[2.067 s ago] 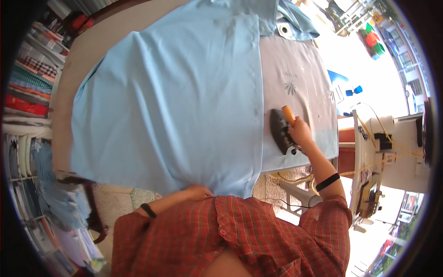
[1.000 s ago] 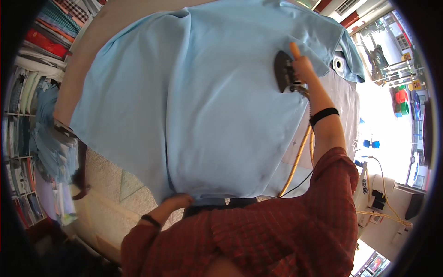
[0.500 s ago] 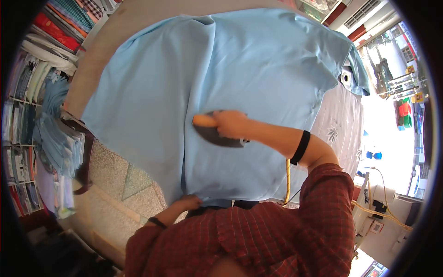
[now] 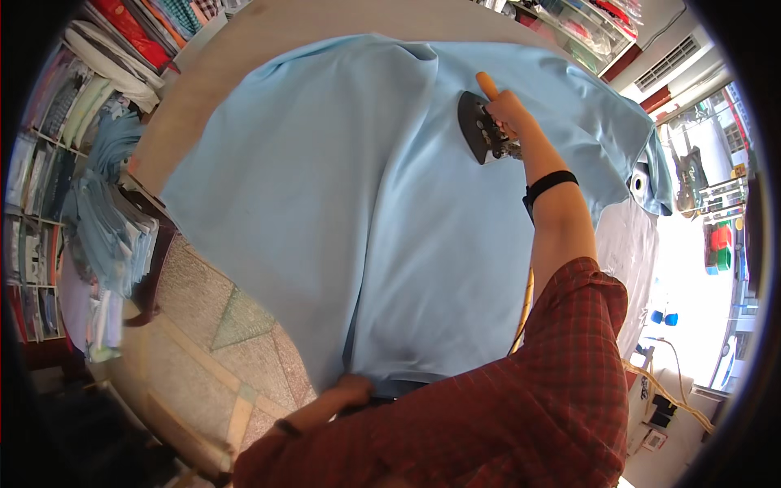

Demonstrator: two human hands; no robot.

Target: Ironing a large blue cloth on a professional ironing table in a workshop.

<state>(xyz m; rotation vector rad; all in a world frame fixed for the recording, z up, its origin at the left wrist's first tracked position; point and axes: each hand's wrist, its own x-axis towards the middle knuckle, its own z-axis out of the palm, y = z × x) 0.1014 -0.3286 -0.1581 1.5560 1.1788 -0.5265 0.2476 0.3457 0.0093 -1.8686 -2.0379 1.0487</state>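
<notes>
A large light-blue cloth point(image 4: 301, 163) lies spread over the table, with a long fold running down its middle. Stretched far forward, my right hand point(image 4: 510, 112) grips the orange handle of a dark clothes iron point(image 4: 476, 126). The iron rests on the cloth's upper right part, its metal fittings beside my wrist. At the near edge of the cloth, my left hand point(image 4: 355, 389) is closed on the hem close to my body; its fingertips are partly hidden. A yellowish cord point(image 4: 525, 305) runs under my right arm.
The tan tabletop point(image 4: 195, 106) shows beyond the cloth. On the left, a stack of folded blue clothes point(image 4: 118, 236) stands beside shelves of packed garments point(image 4: 37, 236). A pale patterned cloth point(image 4: 626, 252) lies at the right, near a bright doorway point(image 4: 691, 276). Tiled floor point(image 4: 236, 317) shows lower left.
My right hand has carried the iron from the middle of the cloth forward and to the right. My left hand still holds the near edge. The view has shifted slightly.
</notes>
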